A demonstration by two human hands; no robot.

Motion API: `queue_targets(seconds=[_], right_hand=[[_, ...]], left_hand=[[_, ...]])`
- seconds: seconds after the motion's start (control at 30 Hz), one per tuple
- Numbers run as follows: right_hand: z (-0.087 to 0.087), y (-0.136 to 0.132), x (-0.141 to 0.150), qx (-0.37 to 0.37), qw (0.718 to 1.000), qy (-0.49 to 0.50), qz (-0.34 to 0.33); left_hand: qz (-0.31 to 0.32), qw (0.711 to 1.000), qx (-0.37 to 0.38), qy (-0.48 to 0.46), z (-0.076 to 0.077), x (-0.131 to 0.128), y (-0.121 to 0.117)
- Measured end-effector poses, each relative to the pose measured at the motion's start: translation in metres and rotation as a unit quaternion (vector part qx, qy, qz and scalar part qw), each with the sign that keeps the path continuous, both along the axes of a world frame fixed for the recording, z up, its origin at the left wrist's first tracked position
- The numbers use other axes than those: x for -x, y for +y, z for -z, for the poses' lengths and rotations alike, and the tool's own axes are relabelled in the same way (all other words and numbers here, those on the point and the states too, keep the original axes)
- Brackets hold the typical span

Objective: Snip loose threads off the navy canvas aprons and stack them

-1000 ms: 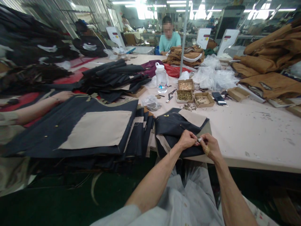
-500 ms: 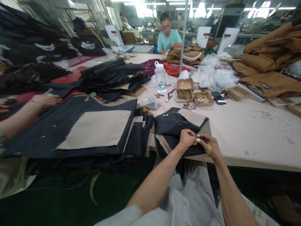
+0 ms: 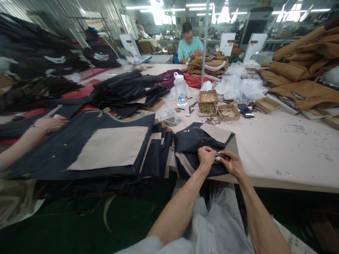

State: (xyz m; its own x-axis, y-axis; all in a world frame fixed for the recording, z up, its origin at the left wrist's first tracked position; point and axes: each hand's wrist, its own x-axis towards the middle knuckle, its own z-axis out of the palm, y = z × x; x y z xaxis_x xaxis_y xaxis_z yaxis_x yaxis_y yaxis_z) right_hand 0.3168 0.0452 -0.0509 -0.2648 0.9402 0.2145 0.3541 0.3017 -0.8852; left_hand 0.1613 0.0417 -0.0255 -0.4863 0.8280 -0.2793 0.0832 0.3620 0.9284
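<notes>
Dark cloth piece (image 3: 189,143): folded over on itself at the near edge of the tabletop (image 3: 286,155); beige patch (image 3: 217,132) towards the far right corner, olive edging on the right, small yellow mark at far left.
Left hand (image 3: 207,157): low over the dark cloth piece, grip drawn together at thumb and curled fingers; anything clamped inside hidden.
Right hand (image 3: 231,163): just beside the left, over the cloth's right part; white coverings on thumb and forefinger tips, tan strip near the thumb base. Grip with tips close to each other; too small to tell whether pressed together or on something.
Stacked panels (image 3: 71,135): left of the cloth piece, dark, many layers, overhanging the near edge; large beige patch on top.
Co-worker's hand (image 3: 51,123): far left, by the upper left side of the stack, band at the wrist.
Small boxes: beyond the cloth piece, one of copper-coloured bits (image 3: 208,96), one of greenish-gold bits (image 3: 207,107) just nearer, a third box (image 3: 230,119) on the right with a thin scatter inside.
Loose bits (image 3: 212,121): on the tabletop, between boxes and cloth piece.
Clear bottle (image 3: 180,93): white-lidded, upright, left of the boxes.
Brown cloth pile (image 3: 304,70): heaped at far right.
</notes>
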Motion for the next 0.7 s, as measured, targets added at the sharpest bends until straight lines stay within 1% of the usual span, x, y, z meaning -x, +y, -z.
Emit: queue_targets(seconds=[0.1,0.23,0.47,0.7], right_hand=[[0.0010,-0.0027,-0.0025,-0.054,0.998,-0.030,-0.009],[0.0011,-0.0049,-0.0016,-0.077,0.996,-0.034,-0.005],[0.0012,-0.0035,-0.0001,-0.106,0.988,-0.111,-0.008],[0.0018,-0.0038,-0.0076,-0.114,0.979,-0.168,-0.016]], left_hand=[[0.038,0.999,-0.001,0.024,-0.0017,0.0034,0.0017],[0.077,0.995,-0.009,0.060,-0.0033,0.0045,0.0039],[0.051,0.989,-0.046,0.133,-0.0087,0.0050,0.0024],[0.040,0.983,-0.055,0.169,-0.0057,0.0055,-0.0007]])
